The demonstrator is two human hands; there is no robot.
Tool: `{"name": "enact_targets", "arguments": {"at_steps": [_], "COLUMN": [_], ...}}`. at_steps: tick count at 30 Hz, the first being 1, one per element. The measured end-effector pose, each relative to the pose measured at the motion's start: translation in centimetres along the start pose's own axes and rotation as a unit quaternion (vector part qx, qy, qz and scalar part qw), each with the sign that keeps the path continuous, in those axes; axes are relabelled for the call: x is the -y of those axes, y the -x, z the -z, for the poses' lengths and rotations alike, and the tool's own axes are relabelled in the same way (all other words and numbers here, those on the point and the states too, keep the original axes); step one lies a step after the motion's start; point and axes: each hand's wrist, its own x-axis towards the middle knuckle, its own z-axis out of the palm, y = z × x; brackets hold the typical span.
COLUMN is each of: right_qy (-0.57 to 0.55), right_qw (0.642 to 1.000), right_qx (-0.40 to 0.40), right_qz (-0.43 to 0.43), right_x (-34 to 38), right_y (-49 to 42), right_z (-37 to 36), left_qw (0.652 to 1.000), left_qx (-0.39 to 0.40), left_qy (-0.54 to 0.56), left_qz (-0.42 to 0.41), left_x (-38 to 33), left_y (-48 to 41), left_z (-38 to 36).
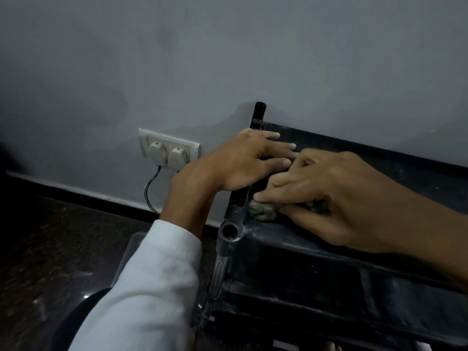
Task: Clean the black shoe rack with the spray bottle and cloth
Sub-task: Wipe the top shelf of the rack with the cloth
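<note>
The black shoe rack (316,279) stands against the grey wall (228,59), and its long axis runs from its left end away to the right, out of view. The short end rail there runs near to far between two open tube posts, one near (230,232) and one far (259,115). The right hand (329,196) is clenched round a single wadded grey cloth (262,211), pressing it onto the top shelf just right of that rail and close to the near post. The left hand (243,160), in a white sleeve (152,274), lies flat across the far part of the same rail with straight fingers, gripping nothing and touching the right hand's fingers. Any wipe along the rail would probably run far-ward into the left hand, so that hand looks in the way; rightward the shelf lies free. No spray bottle is visible. One wall socket plate (168,150) carries two plugs.
</note>
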Motion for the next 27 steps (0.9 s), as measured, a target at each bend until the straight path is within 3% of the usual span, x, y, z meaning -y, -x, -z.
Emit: {"name": "enact_targets", "arguments": {"at_steps": [5, 11, 15, 18, 21, 24, 27], "right_qy": [-0.073, 0.041, 0.006, -0.007, 0.047, 0.091, 0.014], "right_qw": [0.997, 0.998, 0.999, 0.999, 0.997, 0.993, 0.998], "right_qx": [-0.029, -0.006, -0.033, -0.007, 0.024, 0.001, -0.013], "right_qz": [0.019, -0.045, -0.038, -0.030, -0.060, -0.079, -0.054], "right_x": [0.8, -1.0, -0.1, -0.1, -1.0, -1.0, -0.6], "right_y": [1.2, 1.2, 0.7, 1.6, 1.3, 0.0, 0.0], "right_z": [-0.1, 0.0, -1.1, -0.6, 0.0, -0.6, -1.1], "left_qw": [1.000, 0.999, 0.993, 0.992, 0.993, 0.991, 0.989], "left_qx": [0.000, -0.025, -0.047, -0.050, -0.052, -0.055, -0.062], "left_qy": [0.024, 0.038, 0.108, 0.113, 0.109, 0.119, 0.135], "left_qz": [-0.001, -0.009, -0.005, 0.003, -0.005, -0.008, 0.001], "left_x": [0.1, 0.2, 0.2, 0.2, 0.1, 0.4, 0.7], "left_y": [0.0, -0.1, 0.1, -0.1, -0.2, -0.2, -0.3], "left_z": [0.0, -0.2, -0.2, -0.3, -0.4, -0.4, -0.5]}}
